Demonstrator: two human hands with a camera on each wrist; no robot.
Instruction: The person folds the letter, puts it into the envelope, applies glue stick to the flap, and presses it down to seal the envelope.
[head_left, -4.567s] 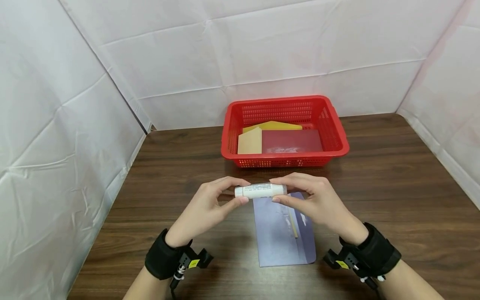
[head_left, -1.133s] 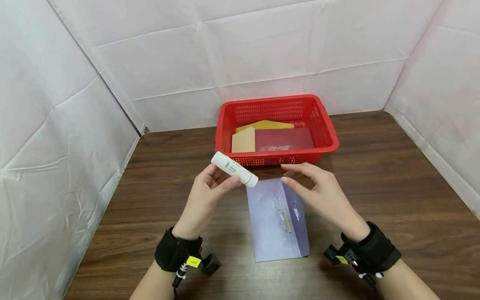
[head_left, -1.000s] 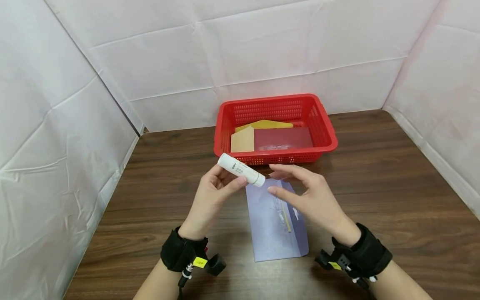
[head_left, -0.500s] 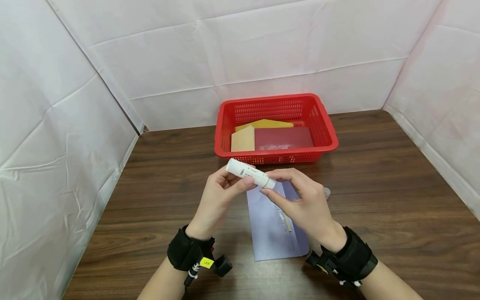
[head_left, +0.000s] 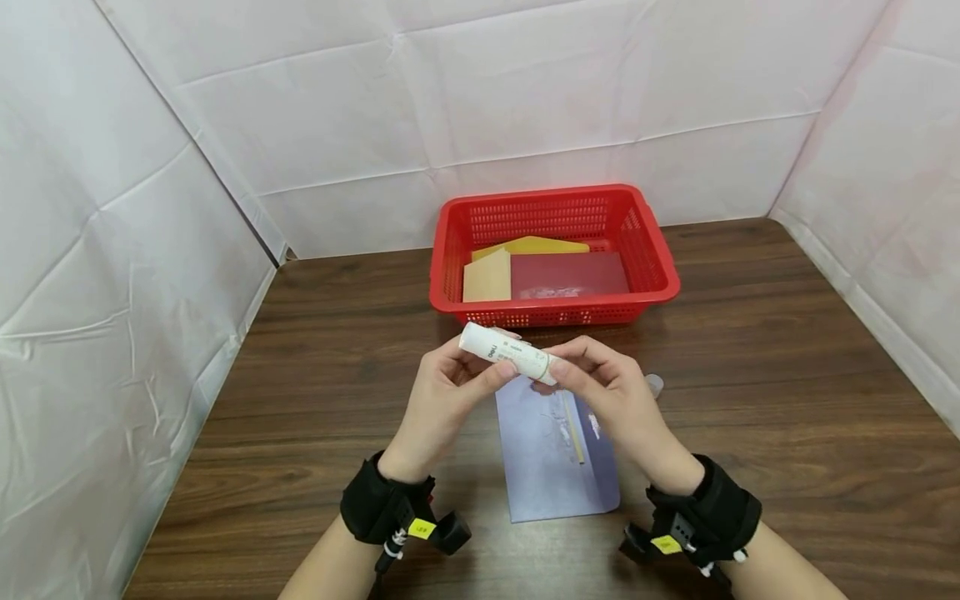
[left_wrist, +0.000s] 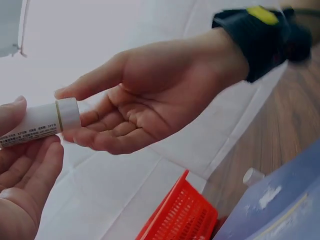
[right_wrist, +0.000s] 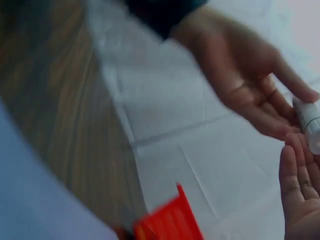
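In the head view my left hand (head_left: 442,396) grips a white glue stick (head_left: 502,346), held tilted above the table. The thumb and fingers of my right hand (head_left: 618,396) pinch the stick's lower right end. Both hands also meet at the stick in the left wrist view. Below lies a lavender envelope (head_left: 543,467) with white smears and a thin yellowish strip near its flap. Partly behind my right hand, a small whitish cap (head_left: 655,385) lies on the table; the left wrist view shows this cap (left_wrist: 253,176) beside the envelope.
A red plastic basket (head_left: 555,315) stands at the back of the wooden table (head_left: 337,350). Inside it are a yellow envelope (head_left: 551,245), a cream envelope (head_left: 487,279) and a maroon one (head_left: 573,275). White sheeting (head_left: 525,92) encloses the back and sides.
A second ago my right hand was apart from the glue stick; it has since moved left and pinches its lower end. My left hand has shifted slightly right and down with the stick.
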